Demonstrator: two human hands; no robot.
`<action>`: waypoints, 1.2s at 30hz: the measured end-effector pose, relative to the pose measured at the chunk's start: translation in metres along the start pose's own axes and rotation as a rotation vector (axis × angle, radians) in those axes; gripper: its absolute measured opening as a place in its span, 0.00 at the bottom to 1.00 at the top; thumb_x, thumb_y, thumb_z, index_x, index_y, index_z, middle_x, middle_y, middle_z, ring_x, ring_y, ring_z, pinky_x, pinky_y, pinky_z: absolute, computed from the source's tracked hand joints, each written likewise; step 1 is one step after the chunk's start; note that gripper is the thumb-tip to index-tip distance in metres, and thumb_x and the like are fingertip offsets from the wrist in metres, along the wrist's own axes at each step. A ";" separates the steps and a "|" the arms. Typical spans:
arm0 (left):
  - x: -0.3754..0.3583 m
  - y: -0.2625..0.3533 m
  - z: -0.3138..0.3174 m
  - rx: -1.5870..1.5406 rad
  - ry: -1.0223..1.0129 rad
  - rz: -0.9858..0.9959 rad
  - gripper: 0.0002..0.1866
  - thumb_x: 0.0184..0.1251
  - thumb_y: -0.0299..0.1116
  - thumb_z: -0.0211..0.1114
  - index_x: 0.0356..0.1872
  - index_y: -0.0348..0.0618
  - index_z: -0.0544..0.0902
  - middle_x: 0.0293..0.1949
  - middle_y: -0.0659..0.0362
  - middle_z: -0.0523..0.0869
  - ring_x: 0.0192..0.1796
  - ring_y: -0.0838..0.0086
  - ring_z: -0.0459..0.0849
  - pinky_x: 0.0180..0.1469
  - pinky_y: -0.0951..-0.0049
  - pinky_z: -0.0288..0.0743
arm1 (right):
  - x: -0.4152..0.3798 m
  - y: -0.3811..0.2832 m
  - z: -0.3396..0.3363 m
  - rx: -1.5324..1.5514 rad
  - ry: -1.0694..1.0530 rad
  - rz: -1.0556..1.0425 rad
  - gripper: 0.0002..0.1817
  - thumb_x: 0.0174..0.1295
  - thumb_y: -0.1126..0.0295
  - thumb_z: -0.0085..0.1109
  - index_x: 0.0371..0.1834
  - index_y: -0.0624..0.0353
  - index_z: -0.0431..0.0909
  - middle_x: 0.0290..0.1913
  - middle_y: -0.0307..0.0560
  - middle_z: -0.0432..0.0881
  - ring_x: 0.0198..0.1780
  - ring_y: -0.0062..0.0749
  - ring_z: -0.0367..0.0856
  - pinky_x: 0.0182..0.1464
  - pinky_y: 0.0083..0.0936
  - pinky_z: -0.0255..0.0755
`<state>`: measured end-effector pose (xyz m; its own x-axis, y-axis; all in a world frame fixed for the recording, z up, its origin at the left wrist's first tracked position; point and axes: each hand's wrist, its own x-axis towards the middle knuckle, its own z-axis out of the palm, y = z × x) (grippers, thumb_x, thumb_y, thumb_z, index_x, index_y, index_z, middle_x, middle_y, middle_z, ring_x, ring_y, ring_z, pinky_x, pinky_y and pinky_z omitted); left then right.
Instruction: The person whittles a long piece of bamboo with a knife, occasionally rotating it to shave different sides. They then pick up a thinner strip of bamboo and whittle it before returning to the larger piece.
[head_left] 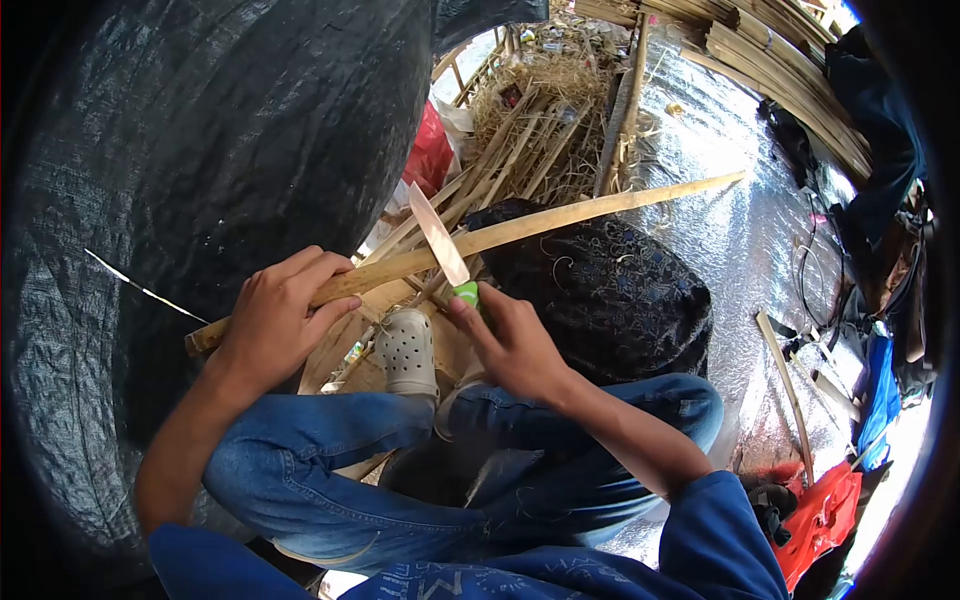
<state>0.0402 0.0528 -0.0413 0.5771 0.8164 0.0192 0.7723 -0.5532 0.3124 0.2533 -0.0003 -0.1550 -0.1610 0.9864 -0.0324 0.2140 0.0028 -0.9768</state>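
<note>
A long bamboo strip (560, 215) runs slantwise from the lower left to the upper right, over my legs' front. My left hand (285, 310) is wrapped round it near its lower left end. My right hand (510, 340) grips the green handle of a knife (440, 238). The knife's broad blade points up and to the left, crossing the strip near its middle. Whether the blade's edge touches the strip cannot be made out.
Black sheeting (250, 130) bulges at the left. A dark patterned cloth (620, 300) lies beyond my right hand. Bamboo pieces and shavings (545, 130) are heaped ahead. Bamboo strips (785, 90) are stacked at the upper right, and a red bag (825, 515) lies lower right.
</note>
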 end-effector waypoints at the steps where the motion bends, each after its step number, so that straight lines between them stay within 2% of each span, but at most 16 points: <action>1: 0.000 0.000 0.000 0.002 0.001 -0.007 0.11 0.58 0.31 0.65 0.39 0.35 0.79 0.33 0.52 0.80 0.35 0.59 0.82 0.36 0.67 0.72 | 0.002 0.000 -0.004 -0.039 0.016 0.011 0.19 0.68 0.57 0.49 0.33 0.67 0.72 0.19 0.63 0.74 0.23 0.56 0.77 0.27 0.41 0.66; 2: 0.000 0.001 0.000 0.000 0.010 -0.001 0.11 0.59 0.31 0.64 0.40 0.35 0.80 0.32 0.52 0.80 0.34 0.59 0.82 0.35 0.67 0.72 | 0.003 0.000 -0.005 -0.078 0.035 0.022 0.20 0.68 0.57 0.50 0.32 0.67 0.73 0.19 0.62 0.75 0.22 0.52 0.78 0.26 0.40 0.66; 4: 0.001 -0.001 0.000 0.000 0.019 0.005 0.12 0.61 0.32 0.63 0.41 0.34 0.80 0.31 0.51 0.80 0.33 0.59 0.82 0.35 0.68 0.72 | 0.015 0.024 -0.006 0.160 0.163 -0.012 0.20 0.69 0.57 0.48 0.36 0.68 0.75 0.17 0.48 0.72 0.21 0.22 0.67 0.25 0.31 0.63; 9: 0.001 -0.007 0.002 -0.039 -0.100 -0.032 0.13 0.67 0.33 0.57 0.42 0.31 0.81 0.31 0.47 0.82 0.33 0.56 0.82 0.35 0.67 0.73 | 0.024 0.023 -0.032 0.130 0.297 0.077 0.23 0.71 0.54 0.45 0.28 0.65 0.73 0.15 0.37 0.64 0.21 0.15 0.59 0.23 0.24 0.58; 12: 0.002 -0.006 0.003 -0.068 -0.115 -0.029 0.12 0.67 0.32 0.56 0.42 0.31 0.80 0.32 0.46 0.83 0.34 0.55 0.83 0.35 0.66 0.73 | 0.012 0.010 -0.009 0.038 0.178 0.011 0.23 0.70 0.54 0.45 0.30 0.66 0.75 0.16 0.53 0.73 0.18 0.37 0.71 0.25 0.36 0.65; 14: 0.002 -0.001 0.004 -0.072 -0.102 -0.016 0.12 0.67 0.31 0.56 0.41 0.31 0.80 0.31 0.46 0.83 0.33 0.55 0.82 0.34 0.66 0.73 | 0.001 -0.004 0.006 -0.024 0.090 0.027 0.21 0.71 0.56 0.46 0.30 0.66 0.73 0.13 0.42 0.66 0.16 0.19 0.61 0.20 0.27 0.56; 16: 0.002 0.002 0.004 -0.076 -0.086 -0.007 0.12 0.68 0.31 0.56 0.41 0.31 0.80 0.30 0.46 0.82 0.31 0.55 0.82 0.34 0.66 0.72 | -0.001 0.000 0.017 -0.065 0.068 0.022 0.21 0.70 0.57 0.46 0.33 0.67 0.75 0.13 0.52 0.68 0.15 0.26 0.69 0.22 0.31 0.62; 19: 0.003 0.008 0.001 -0.073 -0.094 -0.037 0.12 0.69 0.35 0.54 0.36 0.35 0.80 0.29 0.47 0.81 0.32 0.50 0.81 0.32 0.60 0.73 | 0.002 0.006 0.019 -0.152 0.038 -0.039 0.21 0.69 0.57 0.46 0.38 0.68 0.77 0.17 0.61 0.73 0.23 0.55 0.78 0.26 0.37 0.69; 22: 0.003 0.011 0.000 -0.072 -0.126 -0.061 0.12 0.69 0.34 0.54 0.35 0.35 0.79 0.29 0.46 0.81 0.32 0.50 0.81 0.31 0.60 0.72 | 0.002 0.000 0.009 -0.111 0.064 0.003 0.25 0.68 0.54 0.46 0.27 0.68 0.74 0.17 0.64 0.74 0.23 0.61 0.77 0.30 0.46 0.71; 25: 0.000 0.004 0.002 -0.058 -0.119 -0.060 0.11 0.69 0.33 0.54 0.34 0.34 0.78 0.28 0.45 0.81 0.31 0.50 0.81 0.30 0.60 0.71 | 0.015 0.019 -0.007 -0.024 0.194 0.041 0.25 0.69 0.53 0.45 0.29 0.67 0.77 0.15 0.60 0.73 0.19 0.51 0.77 0.26 0.40 0.69; 27: -0.003 -0.003 0.005 -0.096 -0.019 -0.038 0.10 0.68 0.30 0.55 0.33 0.31 0.78 0.21 0.49 0.77 0.21 0.60 0.76 0.26 0.67 0.66 | 0.036 0.051 -0.040 -0.014 0.313 0.144 0.28 0.69 0.51 0.43 0.27 0.68 0.77 0.15 0.55 0.74 0.17 0.41 0.75 0.25 0.38 0.67; 28: -0.003 -0.004 0.005 -0.096 -0.021 -0.035 0.10 0.68 0.30 0.55 0.33 0.31 0.78 0.21 0.49 0.77 0.21 0.60 0.76 0.26 0.67 0.66 | 0.040 0.056 -0.056 -0.153 0.398 0.038 0.29 0.70 0.50 0.43 0.26 0.68 0.77 0.15 0.53 0.74 0.17 0.38 0.72 0.25 0.36 0.66; 29: -0.004 -0.005 0.004 -0.096 -0.036 -0.054 0.10 0.68 0.29 0.55 0.32 0.31 0.78 0.21 0.49 0.77 0.21 0.60 0.76 0.26 0.67 0.66 | 0.046 0.056 -0.076 -0.145 0.388 0.279 0.30 0.69 0.48 0.42 0.25 0.68 0.77 0.15 0.51 0.73 0.18 0.33 0.71 0.25 0.35 0.65; 32: -0.006 -0.006 0.004 -0.097 -0.035 -0.071 0.10 0.68 0.29 0.55 0.32 0.31 0.77 0.21 0.49 0.77 0.22 0.60 0.76 0.26 0.67 0.66 | 0.064 0.108 -0.117 -0.015 0.618 0.392 0.32 0.69 0.47 0.40 0.21 0.65 0.75 0.14 0.41 0.71 0.18 0.23 0.67 0.25 0.32 0.63; 34: -0.005 -0.009 0.002 -0.095 -0.023 -0.072 0.10 0.68 0.29 0.55 0.31 0.31 0.77 0.21 0.48 0.77 0.22 0.60 0.77 0.26 0.67 0.66 | 0.064 0.090 -0.113 -0.090 0.579 0.374 0.32 0.69 0.47 0.41 0.22 0.67 0.76 0.14 0.42 0.71 0.18 0.24 0.67 0.24 0.32 0.63; 36: -0.004 -0.007 0.004 -0.108 -0.029 -0.055 0.10 0.68 0.29 0.55 0.31 0.31 0.77 0.21 0.48 0.78 0.21 0.59 0.76 0.26 0.67 0.66 | 0.053 0.047 -0.069 -0.044 0.416 0.255 0.27 0.70 0.49 0.42 0.23 0.62 0.73 0.14 0.32 0.65 0.16 0.16 0.58 0.18 0.22 0.54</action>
<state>0.0331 0.0529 -0.0471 0.5429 0.8393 -0.0277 0.7708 -0.4850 0.4130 0.3209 0.0637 -0.1885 0.2984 0.9385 -0.1737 0.2389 -0.2497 -0.9384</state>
